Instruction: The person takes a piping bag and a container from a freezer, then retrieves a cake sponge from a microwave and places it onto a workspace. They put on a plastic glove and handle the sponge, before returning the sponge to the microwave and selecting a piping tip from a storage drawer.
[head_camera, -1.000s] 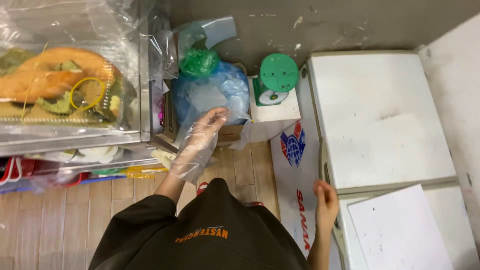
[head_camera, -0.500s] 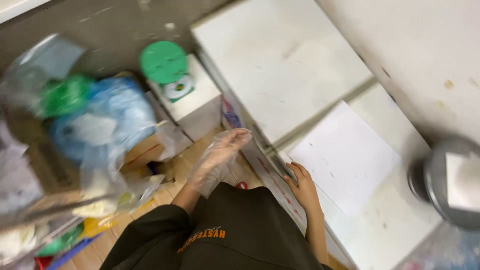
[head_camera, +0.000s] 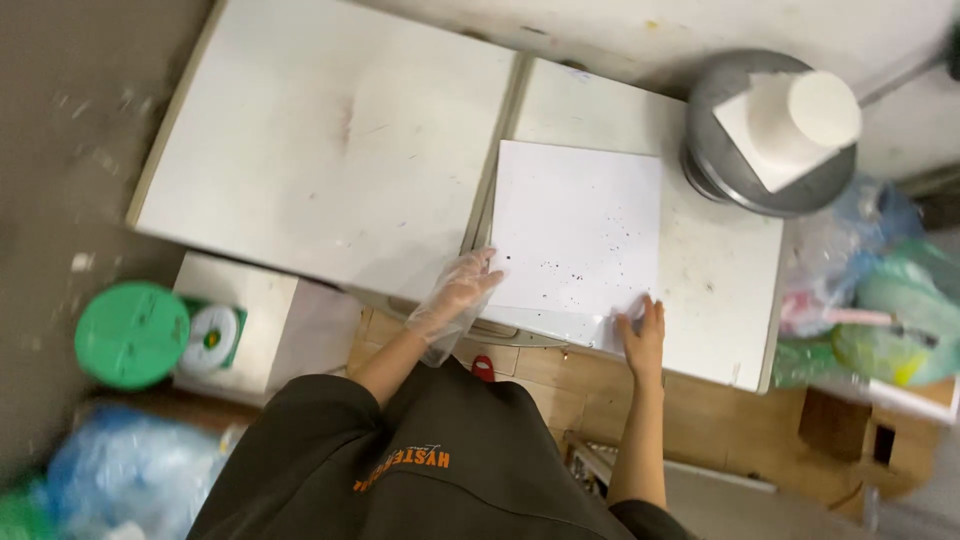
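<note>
paper sheet (head_camera: 578, 228) on counter (head_camera: 720, 280), pot (head_camera: 770, 150) right

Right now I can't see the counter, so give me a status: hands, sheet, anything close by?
Left hand, in clear glove, open at white sheet's left edge. Right hand bare, on its near right corner. Sheet flat on white counter. Metal pot beyond, apart.

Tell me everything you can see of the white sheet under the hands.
The white sheet is a flat, roughly square piece, paper or thin board by its look, peppered with small dark specks toward its lower half. It lies flat on the white counter, beside the seam between two white tops. The left hand, in a clear plastic glove, touches its lower left edge; the bare right hand presses its lower right corner. Nothing lies on it.
</note>
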